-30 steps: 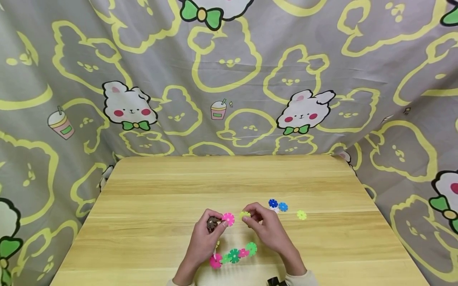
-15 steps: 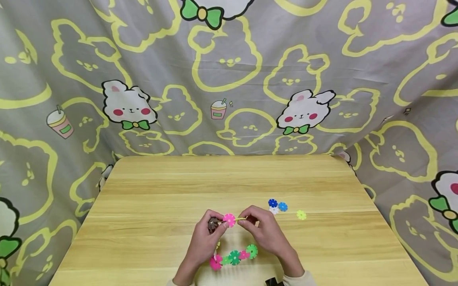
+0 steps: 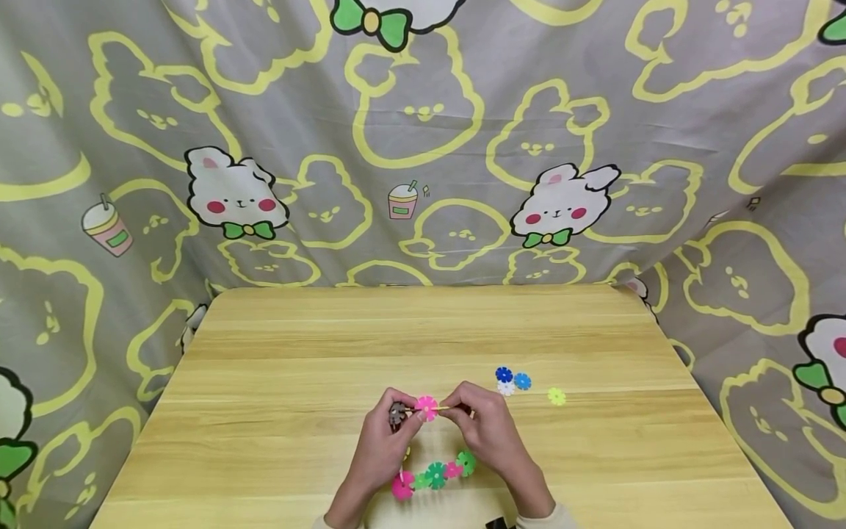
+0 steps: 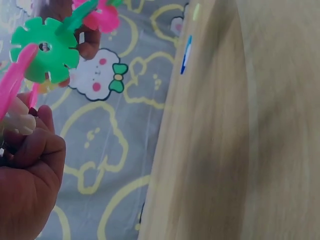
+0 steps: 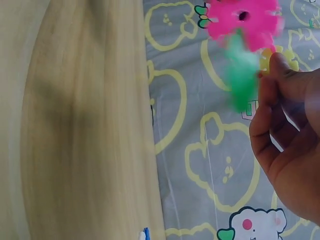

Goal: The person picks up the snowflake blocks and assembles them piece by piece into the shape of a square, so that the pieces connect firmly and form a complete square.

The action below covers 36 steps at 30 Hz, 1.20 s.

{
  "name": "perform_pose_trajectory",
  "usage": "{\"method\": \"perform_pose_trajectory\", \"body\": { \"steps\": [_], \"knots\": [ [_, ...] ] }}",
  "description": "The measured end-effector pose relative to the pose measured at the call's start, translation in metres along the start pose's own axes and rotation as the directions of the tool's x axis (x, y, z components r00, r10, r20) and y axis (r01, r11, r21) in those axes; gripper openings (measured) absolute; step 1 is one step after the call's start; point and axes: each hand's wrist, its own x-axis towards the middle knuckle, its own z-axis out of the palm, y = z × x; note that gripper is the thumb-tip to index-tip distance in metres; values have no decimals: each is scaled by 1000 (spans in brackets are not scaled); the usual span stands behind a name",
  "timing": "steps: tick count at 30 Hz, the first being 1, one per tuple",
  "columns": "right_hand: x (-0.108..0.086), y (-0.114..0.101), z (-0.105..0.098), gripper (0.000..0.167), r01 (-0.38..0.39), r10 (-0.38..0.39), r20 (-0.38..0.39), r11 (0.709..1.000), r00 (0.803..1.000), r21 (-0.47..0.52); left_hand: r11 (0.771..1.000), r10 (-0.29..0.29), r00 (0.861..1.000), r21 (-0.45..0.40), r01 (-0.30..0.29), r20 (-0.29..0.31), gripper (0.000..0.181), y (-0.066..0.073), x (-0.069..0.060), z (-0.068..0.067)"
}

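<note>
My left hand [image 3: 382,444] pinches a chain of notched plastic snowflake discs near a pink disc [image 3: 427,408], with a brown disc [image 3: 397,414] beside the fingers. From the other side my right hand [image 3: 494,430] pinches a yellow disc [image 3: 444,408], seen edge-on against the pink one. How deep their slots sit together I cannot tell. Below the hands hangs the rest of the chain: a magenta disc [image 3: 402,486], a dark green disc [image 3: 435,475], a small pink disc [image 3: 453,470] and a bright green disc [image 3: 465,463]. In the right wrist view a green disc [image 5: 241,75] is blurred.
On the wooden table [image 3: 297,353], right of the hands, lie a dark blue disc [image 3: 504,375], a light blue disc [image 3: 522,381], a white disc [image 3: 505,388] and a yellow-green disc [image 3: 557,397]. A patterned curtain [image 3: 311,117] surrounds the table's back and sides.
My right hand has moved left, bringing the yellow disc from apart to against the pink disc; it has turned from face-on to edge-on. The hanging chain has shifted slightly right.
</note>
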Motion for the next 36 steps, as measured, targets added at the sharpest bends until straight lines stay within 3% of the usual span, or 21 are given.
{"method": "perform_pose_trajectory", "body": {
  "steps": [7, 13, 23, 32, 36],
  "knots": [
    [-3, -1, 1, 6, -61, 62, 3, 997, 998, -47, 999, -4, 999, 44, 2, 51, 20, -3, 0, -4],
    [-4, -1, -4, 6, -101, 101, -1, 993, 995, -61, 1000, 11, 993, -6, -11, 122, 40, -2, -2, -9],
    [-5, 2, -7, 6, -47, 46, -7, 997, 999, -63, 1000, -5, 992, -1, 5, 122, 34, -4, 2, -14],
    [-5, 1, -4, 10, -86, 88, 16, 992, 996, -87, 1000, -19, 994, -18, 21, 111, 42, -3, 2, -10],
    [-6, 2, -3, 10, -79, 81, 13, 992, 997, -94, 1000, -27, 995, 7, 26, 94, 31, 0, 2, -8]
  ]
}}
